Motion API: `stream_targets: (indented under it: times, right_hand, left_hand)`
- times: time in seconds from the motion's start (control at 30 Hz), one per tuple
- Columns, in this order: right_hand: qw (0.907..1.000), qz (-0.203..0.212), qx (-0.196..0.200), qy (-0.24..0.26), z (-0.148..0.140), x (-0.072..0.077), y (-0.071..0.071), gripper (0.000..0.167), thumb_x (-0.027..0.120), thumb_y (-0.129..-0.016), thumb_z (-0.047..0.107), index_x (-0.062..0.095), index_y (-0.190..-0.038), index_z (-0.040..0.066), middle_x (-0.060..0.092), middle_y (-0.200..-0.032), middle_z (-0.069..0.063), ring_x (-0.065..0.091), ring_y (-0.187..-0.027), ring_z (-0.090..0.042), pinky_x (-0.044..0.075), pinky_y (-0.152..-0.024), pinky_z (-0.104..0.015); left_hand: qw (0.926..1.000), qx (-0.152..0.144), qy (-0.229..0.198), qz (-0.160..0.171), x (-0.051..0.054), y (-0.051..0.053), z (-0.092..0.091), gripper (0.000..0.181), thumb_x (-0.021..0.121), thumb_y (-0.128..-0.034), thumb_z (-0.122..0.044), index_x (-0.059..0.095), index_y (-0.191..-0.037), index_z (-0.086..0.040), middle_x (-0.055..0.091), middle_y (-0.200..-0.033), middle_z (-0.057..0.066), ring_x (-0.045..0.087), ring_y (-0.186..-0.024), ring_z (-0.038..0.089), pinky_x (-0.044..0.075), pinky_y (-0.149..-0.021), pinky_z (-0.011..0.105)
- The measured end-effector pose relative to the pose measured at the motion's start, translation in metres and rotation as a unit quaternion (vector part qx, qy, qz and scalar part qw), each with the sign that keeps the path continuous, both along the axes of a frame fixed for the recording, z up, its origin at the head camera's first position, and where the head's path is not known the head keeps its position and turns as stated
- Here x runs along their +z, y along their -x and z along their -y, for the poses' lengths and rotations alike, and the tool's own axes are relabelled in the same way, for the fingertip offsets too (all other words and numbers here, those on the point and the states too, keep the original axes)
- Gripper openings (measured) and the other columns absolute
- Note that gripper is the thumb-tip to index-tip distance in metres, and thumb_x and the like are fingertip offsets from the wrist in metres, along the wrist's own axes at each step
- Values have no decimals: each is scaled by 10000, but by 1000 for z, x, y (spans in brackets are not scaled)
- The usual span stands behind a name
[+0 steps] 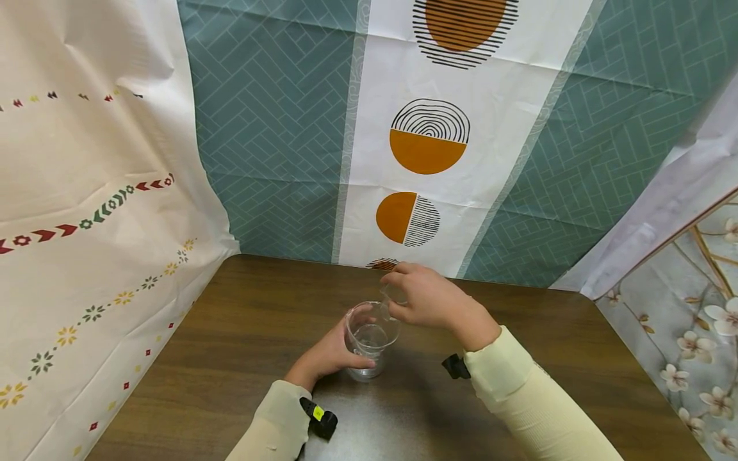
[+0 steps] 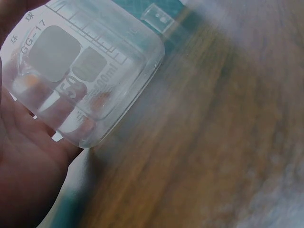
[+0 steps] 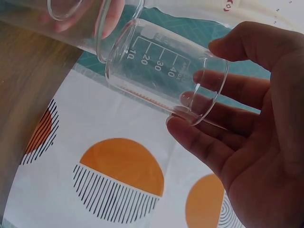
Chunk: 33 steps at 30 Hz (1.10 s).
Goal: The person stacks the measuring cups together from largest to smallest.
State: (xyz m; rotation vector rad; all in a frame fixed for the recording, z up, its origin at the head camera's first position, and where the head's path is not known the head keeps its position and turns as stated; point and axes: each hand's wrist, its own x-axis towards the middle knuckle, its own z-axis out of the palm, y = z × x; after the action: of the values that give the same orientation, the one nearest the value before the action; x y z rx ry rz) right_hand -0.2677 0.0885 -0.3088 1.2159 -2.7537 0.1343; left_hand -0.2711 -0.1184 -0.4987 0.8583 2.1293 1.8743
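My left hand (image 1: pixel 330 351) grips a large clear beaker (image 1: pixel 369 366) around its side, thumb toward me and the other fingers behind. Printed markings on this beaker (image 2: pixel 90 71) include GG-17 and a volume scale. A second round edge shows inside it; whether that belongs to another beaker I cannot tell. By the large beaker's rim, my right hand (image 1: pixel 429 298) holds a small clear beaker (image 3: pixel 154 71) marked 10 to 40. Its thumb and fingers (image 3: pixel 216 85) are spread around the small beaker's rim end. The small beaker's base points toward the large beaker's mouth.
A brown wood-grain table (image 1: pixel 242 320) lies under both hands. Behind it hangs a green and white patterned cloth (image 1: pixel 277 128), with a cream cloth (image 1: pixel 104 192) at left and a floral one (image 1: pixel 692 346) at right. A small clear object (image 2: pixel 159 19) appears past the large beaker's base.
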Motion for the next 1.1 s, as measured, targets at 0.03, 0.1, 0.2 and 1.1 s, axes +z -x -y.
stream_targets:
  times: [0.03, 0.1, 0.2, 1.1]
  right_hand:
    - [10000, -7, 19, -5, 0, -1, 0, 384, 656, -859, 246, 651, -1196, 62, 640, -1138, -57, 629, -972, -206, 523, -883, -372]
    - [10000, -3, 52, -16, 1, -2, 1, 390, 656, -856, 244, 650, -1198, 57, 640, -1137, -58, 632, -974, -208, 522, -887, -373]
    - [10000, 3, 84, -29, 2, -3, 1, 393, 651, -854, 243, 649, -1199, 55, 639, -1136, -59, 634, -965, -205, 524, -882, -369]
    - [9992, 213, 275, -185, 16, -13, 0, 371, 626, -898, 296, 658, -1187, 65, 641, -1120, -64, 626, -947, -195, 522, -880, -363]
  left_hand:
    - [10000, 4, 1, 18, 0, 0, 0, 1005, 867, -706, -138, 250, -1494, -226, 401, -1488, 93, 389, -1374, 263, 425, -1019, 357]
    - [10000, 17, 13, 41, 0, 0, 0, 996, 868, -706, -140, 260, -1488, -251, 411, -1483, 59, 391, -1374, 253, 424, -1020, 353]
    - [10000, 23, 8, 31, 0, 0, -1, 991, 868, -705, -135, 269, -1482, -274, 422, -1473, 38, 396, -1371, 244, 421, -1026, 356]
    - [9993, 226, 284, 128, 0, -2, 0, 969, 866, -708, -166, 276, -1461, -318, 386, -1501, -27, 364, -1396, 214, 317, -1112, 517]
